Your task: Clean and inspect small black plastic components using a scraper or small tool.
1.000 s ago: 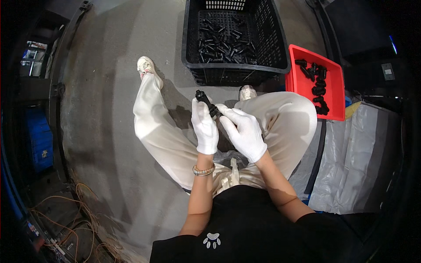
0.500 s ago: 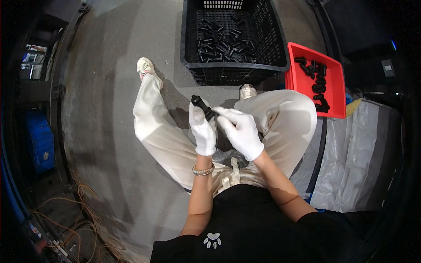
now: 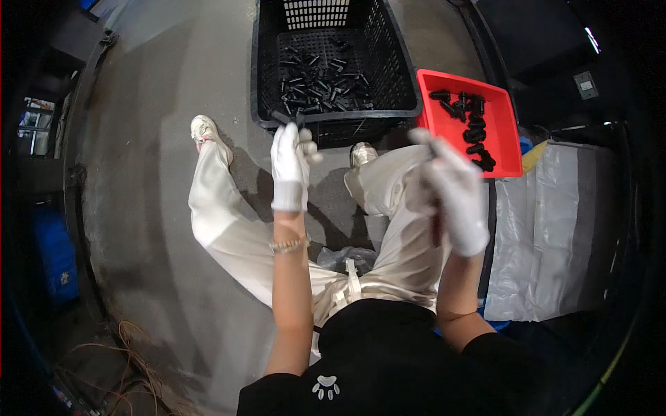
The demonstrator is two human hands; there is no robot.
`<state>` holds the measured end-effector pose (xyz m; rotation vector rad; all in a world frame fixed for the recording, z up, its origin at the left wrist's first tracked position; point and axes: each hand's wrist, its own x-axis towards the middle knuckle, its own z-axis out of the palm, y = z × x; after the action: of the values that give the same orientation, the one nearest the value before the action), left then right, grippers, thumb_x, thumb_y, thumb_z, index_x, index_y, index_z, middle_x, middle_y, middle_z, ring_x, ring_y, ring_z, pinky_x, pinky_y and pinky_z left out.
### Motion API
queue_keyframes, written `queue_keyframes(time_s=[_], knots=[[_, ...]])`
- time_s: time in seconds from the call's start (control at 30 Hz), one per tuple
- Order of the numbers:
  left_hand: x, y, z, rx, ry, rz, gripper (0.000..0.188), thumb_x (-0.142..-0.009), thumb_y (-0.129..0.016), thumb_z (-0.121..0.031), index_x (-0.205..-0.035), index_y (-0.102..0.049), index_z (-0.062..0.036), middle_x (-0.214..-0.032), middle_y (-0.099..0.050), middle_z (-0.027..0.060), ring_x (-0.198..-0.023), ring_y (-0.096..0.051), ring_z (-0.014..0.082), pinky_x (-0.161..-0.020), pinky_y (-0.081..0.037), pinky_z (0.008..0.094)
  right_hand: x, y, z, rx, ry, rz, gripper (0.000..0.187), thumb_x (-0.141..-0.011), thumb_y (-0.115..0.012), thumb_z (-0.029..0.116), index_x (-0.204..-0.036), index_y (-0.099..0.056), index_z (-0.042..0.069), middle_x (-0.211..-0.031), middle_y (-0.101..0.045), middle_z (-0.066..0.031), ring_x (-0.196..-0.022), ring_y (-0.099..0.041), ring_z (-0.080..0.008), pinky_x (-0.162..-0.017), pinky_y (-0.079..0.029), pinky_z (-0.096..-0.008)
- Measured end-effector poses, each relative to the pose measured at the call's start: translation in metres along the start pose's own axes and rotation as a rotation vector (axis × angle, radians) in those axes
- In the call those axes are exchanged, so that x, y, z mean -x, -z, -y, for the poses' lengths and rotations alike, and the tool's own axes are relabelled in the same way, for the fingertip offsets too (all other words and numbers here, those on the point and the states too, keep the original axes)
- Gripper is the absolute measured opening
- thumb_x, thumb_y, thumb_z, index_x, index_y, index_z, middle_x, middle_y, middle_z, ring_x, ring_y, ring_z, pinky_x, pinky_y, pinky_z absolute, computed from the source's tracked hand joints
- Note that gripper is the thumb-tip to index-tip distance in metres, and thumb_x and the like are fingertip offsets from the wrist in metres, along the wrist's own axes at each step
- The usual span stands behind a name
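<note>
Two hands [image 3: 456, 197], open gap between; left [image 3: 288, 166] near crate rim [image 3: 361, 116].

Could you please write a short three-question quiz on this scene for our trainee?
1. Multiple choice: which hand is nearer the red tray?
A) left
B) right

2. True or false: the left hand is bare.

3. Fill in the blank: the small parts lying in the perforated crate are ___ in colour.

Key:
1. B; the right hand, though blurred, is plainly closer to it.
2. False; it is gloved in white.
3. Black.
</note>
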<state>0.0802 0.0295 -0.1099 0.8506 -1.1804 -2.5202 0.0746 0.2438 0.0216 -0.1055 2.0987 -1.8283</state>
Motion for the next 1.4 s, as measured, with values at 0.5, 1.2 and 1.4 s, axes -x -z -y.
queue_keyframes(time_s=[0.5, 1.2, 1.4], knots=[[0.025, 0.032, 0.065, -0.010, 0.169, 0.182, 0.034, -0.093, -0.048, -0.026, -0.118, -0.049, -0.0027, -0.091, -0.058, 0.0058, -0.069, -0.057, 0.0129, -0.059, -0.051, 0.0255, -0.181, 0.179, -0.161, 1.306, -0.094, -0.316, 0.042, -0.081, -0.055, 0.032, -0.120, -0.055, 0.017, -0.108, -0.061, -0.0190, -0.099, -0.058, -0.0361, -0.083, -0.046, -0.0446], [0.090, -0.028, 0.002, -0.439, -0.345, 0.217, 0.041, -0.095, -0.039, -0.035, -0.116, -0.049, -0.0020, -0.092, -0.061, 0.0115, -0.077, -0.058, 0.0189, -0.070, -0.045, 0.0299, -0.024, -0.054, 0.030, 0.993, 0.395, 0.119, 0.027, -0.073, -0.068, 0.027, -0.087, -0.058, 0.006, -0.064, -0.060, -0.0114, -0.058, -0.061, -0.0275, -0.052, -0.047, -0.0360], [0.094, -0.013, -0.011, -0.544, -0.426, 0.110, 0.030, -0.094, -0.034, -0.024, -0.101, -0.050, -0.0002, -0.084, -0.055, 0.0132, -0.078, -0.055, 0.0274, -0.072, -0.043, 0.0343, -0.005, -0.075, -0.025, 0.544, 0.343, 0.245, 0.030, -0.078, -0.062, 0.020, -0.104, -0.055, 0.006, -0.073, -0.061, -0.0118, -0.062, -0.060, -0.0264, -0.057, -0.046, -0.0351]])
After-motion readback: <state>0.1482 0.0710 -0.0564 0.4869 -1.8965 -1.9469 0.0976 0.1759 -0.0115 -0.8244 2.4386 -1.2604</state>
